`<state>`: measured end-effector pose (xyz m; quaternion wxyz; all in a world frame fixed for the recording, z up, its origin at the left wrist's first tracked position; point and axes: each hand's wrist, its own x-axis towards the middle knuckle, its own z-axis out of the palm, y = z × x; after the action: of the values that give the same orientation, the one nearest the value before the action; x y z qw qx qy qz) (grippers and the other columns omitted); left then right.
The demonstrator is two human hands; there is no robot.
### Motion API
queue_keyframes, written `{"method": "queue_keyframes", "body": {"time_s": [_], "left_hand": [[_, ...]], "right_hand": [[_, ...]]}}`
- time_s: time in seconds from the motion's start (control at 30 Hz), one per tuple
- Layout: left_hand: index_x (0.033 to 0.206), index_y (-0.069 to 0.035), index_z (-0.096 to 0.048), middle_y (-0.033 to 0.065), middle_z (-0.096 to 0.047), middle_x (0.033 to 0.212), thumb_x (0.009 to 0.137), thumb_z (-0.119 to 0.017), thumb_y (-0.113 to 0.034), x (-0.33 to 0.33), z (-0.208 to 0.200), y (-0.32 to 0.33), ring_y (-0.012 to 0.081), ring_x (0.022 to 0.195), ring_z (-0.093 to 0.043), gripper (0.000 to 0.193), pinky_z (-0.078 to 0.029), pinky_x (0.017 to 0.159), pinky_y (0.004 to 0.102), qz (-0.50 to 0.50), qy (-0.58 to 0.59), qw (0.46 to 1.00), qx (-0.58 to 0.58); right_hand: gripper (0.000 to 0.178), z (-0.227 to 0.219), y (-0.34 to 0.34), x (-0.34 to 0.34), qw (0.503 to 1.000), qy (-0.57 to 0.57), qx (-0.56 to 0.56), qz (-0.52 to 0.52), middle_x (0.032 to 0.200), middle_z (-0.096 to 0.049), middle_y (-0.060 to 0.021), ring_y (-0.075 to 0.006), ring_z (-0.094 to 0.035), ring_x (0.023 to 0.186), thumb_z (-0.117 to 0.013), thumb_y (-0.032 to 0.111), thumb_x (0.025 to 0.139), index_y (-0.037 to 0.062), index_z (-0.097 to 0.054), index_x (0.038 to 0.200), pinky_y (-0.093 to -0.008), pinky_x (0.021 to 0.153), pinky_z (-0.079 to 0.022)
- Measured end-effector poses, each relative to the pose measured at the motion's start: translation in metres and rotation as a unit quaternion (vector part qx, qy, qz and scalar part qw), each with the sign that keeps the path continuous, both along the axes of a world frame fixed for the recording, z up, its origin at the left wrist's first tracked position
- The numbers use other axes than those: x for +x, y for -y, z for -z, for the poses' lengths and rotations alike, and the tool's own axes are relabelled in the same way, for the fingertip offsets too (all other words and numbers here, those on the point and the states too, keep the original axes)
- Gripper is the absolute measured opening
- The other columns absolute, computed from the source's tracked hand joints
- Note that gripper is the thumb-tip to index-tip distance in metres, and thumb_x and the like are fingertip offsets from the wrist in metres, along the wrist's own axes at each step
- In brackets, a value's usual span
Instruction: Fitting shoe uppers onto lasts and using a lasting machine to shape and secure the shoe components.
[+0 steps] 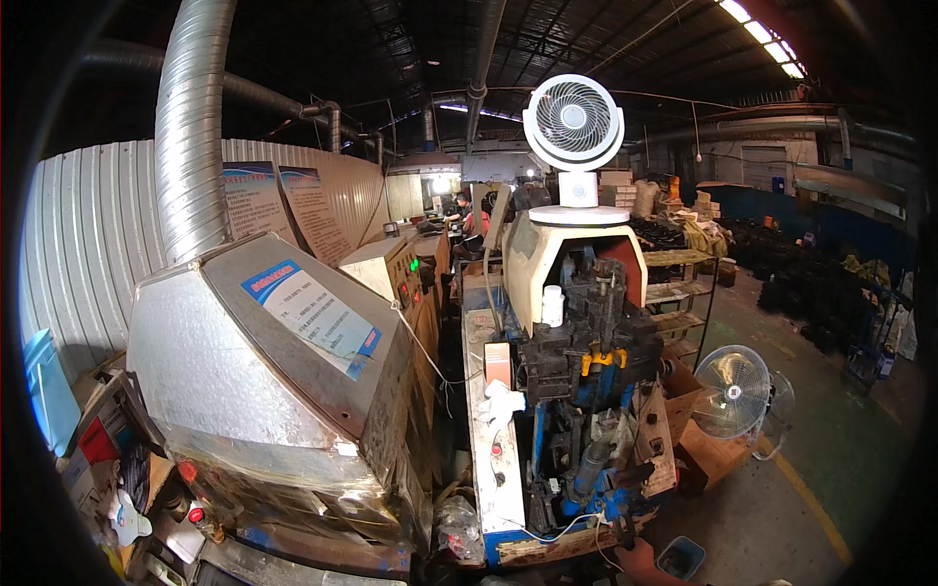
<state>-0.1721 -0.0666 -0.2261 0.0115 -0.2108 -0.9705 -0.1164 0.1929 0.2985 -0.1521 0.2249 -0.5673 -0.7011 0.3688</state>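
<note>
My right hand is at the lower edge, right of the middle, and only a small part of it shows. It appears closed around the lower end of a black lever at the front of a machine; its fingers are small and partly hidden. The machine has dark, greasy metal parts, a yellow fitting and blue parts low down. A white cable runs across its front near my hand. My left hand is out of sight.
A white fan stands on the machine's cream hood. A floor fan and cardboard box are at right, a small bin beside my hand. At left is a metal-hooded unit with a duct. A person is far back.
</note>
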Motion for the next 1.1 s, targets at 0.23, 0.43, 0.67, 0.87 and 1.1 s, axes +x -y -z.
{"method": "queue_keyframes", "body": {"time_s": [0.23,0.43,0.67,0.87,1.1], "left_hand": [[0.149,-0.004,-0.036,0.0257,-0.031,0.154,0.095,-0.043,-0.052,0.001,-0.003,0.000,0.0426,0.144,-0.023,0.072,-0.016,0.119,0.0532,-0.004,0.007,1.000,0.005],[0.148,-0.006,-0.038,0.0256,-0.032,0.153,0.094,-0.044,-0.052,0.002,-0.004,-0.001,0.0441,0.143,-0.025,0.071,-0.017,0.118,0.0543,-0.005,0.000,1.000,0.009],[0.147,-0.004,-0.040,0.0261,-0.035,0.151,0.094,-0.046,-0.051,-0.003,0.011,0.001,0.0442,0.142,-0.026,0.071,-0.018,0.117,0.0553,0.004,-0.024,1.000,0.019],[0.147,-0.004,-0.039,0.0263,-0.034,0.152,0.094,-0.045,-0.052,-0.006,0.015,0.002,0.0444,0.142,-0.025,0.072,-0.018,0.117,0.0552,0.005,-0.020,1.000,0.006],[0.148,-0.004,-0.037,0.0266,-0.033,0.152,0.094,-0.043,-0.054,-0.008,0.015,0.002,0.0447,0.143,-0.025,0.074,-0.017,0.117,0.0551,0.007,-0.018,1.000,-0.009]], "right_hand": [[0.075,-0.015,-0.001,0.000,0.997,0.005,-0.079,-0.016,0.128,-0.058,-0.0303,-0.0410,-0.057,0.117,-0.067,0.043,0.089,-0.0107,-0.045,0.137,-0.0450,0.094,-0.047],[0.034,0.017,-0.016,0.003,0.996,-0.001,-0.080,0.051,0.078,-0.066,-0.0161,-0.0298,-0.067,0.076,-0.074,0.027,0.078,-0.0021,-0.064,0.092,-0.0454,0.071,-0.050],[0.034,0.014,-0.012,0.001,0.995,-0.020,-0.075,0.059,0.077,-0.067,-0.0159,-0.0284,-0.068,0.075,-0.074,0.027,0.077,-0.0023,-0.065,0.094,-0.0437,0.070,-0.051],[0.036,0.016,-0.011,0.000,0.996,-0.032,-0.060,0.058,0.076,-0.067,-0.0166,-0.0290,-0.069,0.075,-0.074,0.027,0.075,-0.0028,-0.066,0.092,-0.0436,0.069,-0.052],[0.035,0.030,-0.016,0.003,0.998,-0.012,-0.033,0.055,0.076,-0.067,-0.0171,-0.0292,-0.068,0.075,-0.074,0.027,0.075,-0.0030,-0.066,0.092,-0.0437,0.068,-0.051]]}}
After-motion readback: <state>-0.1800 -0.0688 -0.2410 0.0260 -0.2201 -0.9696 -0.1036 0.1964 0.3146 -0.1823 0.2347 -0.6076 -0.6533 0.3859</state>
